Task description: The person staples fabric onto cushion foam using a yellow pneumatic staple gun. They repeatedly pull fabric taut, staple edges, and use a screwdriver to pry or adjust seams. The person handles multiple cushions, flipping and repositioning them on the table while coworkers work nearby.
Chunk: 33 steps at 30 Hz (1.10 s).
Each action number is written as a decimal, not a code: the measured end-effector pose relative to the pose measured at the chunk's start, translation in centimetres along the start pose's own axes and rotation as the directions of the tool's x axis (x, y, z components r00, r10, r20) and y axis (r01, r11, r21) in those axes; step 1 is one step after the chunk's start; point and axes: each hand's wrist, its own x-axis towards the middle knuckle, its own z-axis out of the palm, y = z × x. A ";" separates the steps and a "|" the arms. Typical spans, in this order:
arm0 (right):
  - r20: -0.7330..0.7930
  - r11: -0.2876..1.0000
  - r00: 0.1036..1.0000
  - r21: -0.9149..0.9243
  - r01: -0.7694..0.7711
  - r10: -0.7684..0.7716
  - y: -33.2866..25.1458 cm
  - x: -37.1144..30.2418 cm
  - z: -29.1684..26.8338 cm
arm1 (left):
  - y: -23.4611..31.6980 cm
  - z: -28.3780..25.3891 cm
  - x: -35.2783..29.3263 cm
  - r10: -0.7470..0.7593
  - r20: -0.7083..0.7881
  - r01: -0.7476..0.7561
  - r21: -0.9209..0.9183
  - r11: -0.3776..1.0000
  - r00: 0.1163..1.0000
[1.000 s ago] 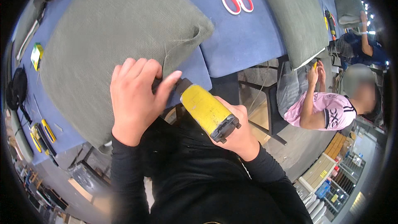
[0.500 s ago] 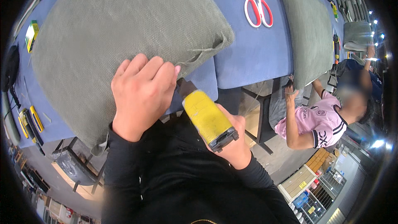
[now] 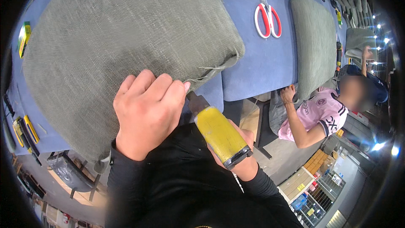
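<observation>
A large grey-green woven cushion [image 3: 126,29] lies on the blue-topped table, its near edge toward me. My left hand [image 3: 149,105] is closed on this edge, with the fingers curled over the fabric and the thumb hidden below. Loose threads and a fold of fabric [image 3: 225,62] show along the edge by the right corner. My right hand [image 3: 242,156] grips a yellow staple gun [image 3: 221,137] from beneath, so most of its fingers are hidden. The tool's dark nose meets the cushion's edge just right of my left fingertips; whether it presses in cannot be seen.
Red-and-white scissors [image 3: 268,21] lie on the blue table [image 3: 253,76]. Beyond them rests another cushion [image 3: 314,42], handled by a person in a pink shirt [image 3: 312,116]. Yellow-and-black cutters [image 3: 27,133] and a yellow-green box [image 3: 24,38] lie at left. A dark padded stool [image 3: 71,173] stands below.
The view has shifted slightly, and my hands and the staple gun sit a little lower and to the right in it. My hold looks the same. The person in pink has lowered an arm.
</observation>
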 end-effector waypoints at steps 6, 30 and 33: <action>0.000 0.998 0.999 -0.057 -0.039 0.039 -0.4 -0.2 1.2 | 0.0 0.3 -0.2 -0.005 0.006 0.005 -0.016 1.000 1.000; -0.230 0.980 0.964 0.120 0.161 -0.130 0.4 -0.8 2.2 | 1.2 -0.5 -1.3 0.024 -0.020 -0.025 -0.024 0.999 1.000; -0.169 0.985 0.970 -0.015 0.174 -0.174 0.9 -0.1 1.7 | 1.1 -0.1 -0.7 -0.023 0.030 0.025 -0.048 0.999 0.999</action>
